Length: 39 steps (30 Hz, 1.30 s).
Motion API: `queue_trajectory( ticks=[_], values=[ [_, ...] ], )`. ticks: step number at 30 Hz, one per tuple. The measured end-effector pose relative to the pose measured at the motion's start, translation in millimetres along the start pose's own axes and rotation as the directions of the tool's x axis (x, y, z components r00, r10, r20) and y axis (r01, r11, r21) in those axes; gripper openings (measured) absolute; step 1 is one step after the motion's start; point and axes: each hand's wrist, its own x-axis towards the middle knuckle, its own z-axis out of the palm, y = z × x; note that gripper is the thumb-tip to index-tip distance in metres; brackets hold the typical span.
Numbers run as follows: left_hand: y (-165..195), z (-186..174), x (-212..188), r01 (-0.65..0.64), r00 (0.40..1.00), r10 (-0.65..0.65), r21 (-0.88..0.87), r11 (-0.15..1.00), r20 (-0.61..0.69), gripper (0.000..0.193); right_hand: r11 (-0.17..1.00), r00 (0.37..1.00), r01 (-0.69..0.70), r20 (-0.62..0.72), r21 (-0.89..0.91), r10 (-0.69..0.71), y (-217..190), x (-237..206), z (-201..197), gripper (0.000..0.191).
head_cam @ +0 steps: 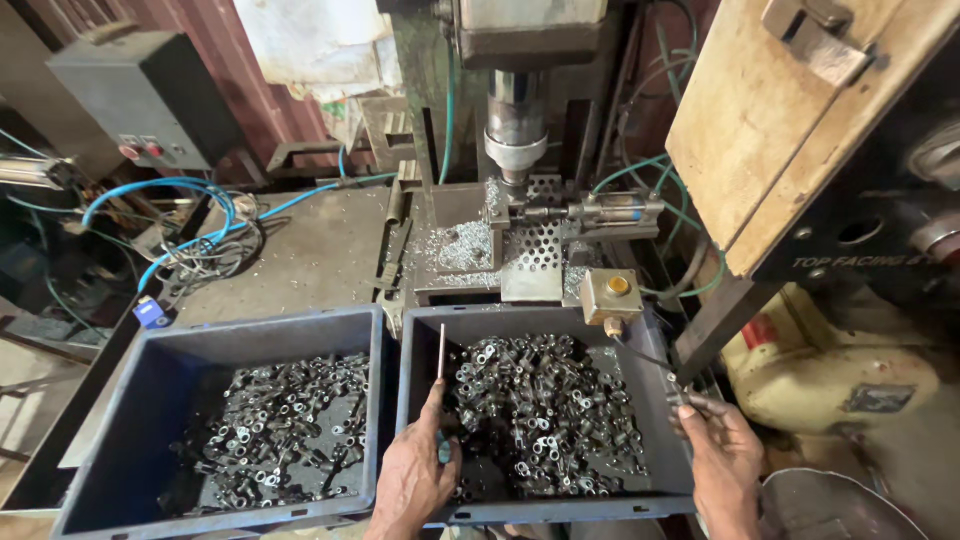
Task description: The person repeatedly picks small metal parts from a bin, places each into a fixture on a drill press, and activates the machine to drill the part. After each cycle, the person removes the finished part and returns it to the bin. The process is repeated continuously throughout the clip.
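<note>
My left hand (418, 470) grips a thin metal rod (441, 352) that points up over the near left corner of the right-hand dark bin (424, 340). That bin is filled with several small metal parts (540, 410). My right hand (722, 455) is at the bin's right rim and pinches one small metal part (680, 397) between its fingertips. A second dark bin (130, 400) to the left holds more of the same parts (280, 430).
A drill press spindle (515, 130) stands behind the bins over a perforated fixture (535, 245) strewn with metal chips. A brass-topped block (610, 295) sits at the right bin's far edge. Blue hoses (190, 215), a grey switch box (140, 95) and a wooden panel (790, 130) surround the bench.
</note>
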Motion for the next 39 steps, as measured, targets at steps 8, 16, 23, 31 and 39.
queue_trajectory(
  ticks=[8,16,23,31,39],
  values=[
    [4.3,-9.9,18.8,-0.374,0.904,0.327,-0.143,0.916,-0.274,0.044,1.0,1.0,0.003,-0.022,0.0,-0.003,21.9,-3.5,-7.9,0.02],
    [71.1,-78.2,114.4,-0.48,0.783,0.519,0.197,0.855,-0.343,0.015,0.999,1.0,-0.017,0.006,-0.051,0.017,18.0,-7.5,-6.8,0.019],
    [142.4,-118.0,175.6,-0.378,0.859,0.497,0.503,0.778,-0.122,0.015,1.0,0.999,-0.003,0.041,0.015,0.003,17.9,-8.1,-5.8,0.02],
    [176.0,-105.1,206.8,-0.388,0.85,0.527,0.667,0.636,-0.008,0.015,1.0,1.0,0.008,0.029,0.001,-0.008,11.8,-10.2,-3.4,0.02],
    [164.3,-96.5,221.3,-0.409,0.841,0.542,0.638,0.653,-0.015,0.014,0.999,1.0,0.007,0.022,-0.039,-0.006,23.5,-7.9,-9.8,0.021]
  ],
)
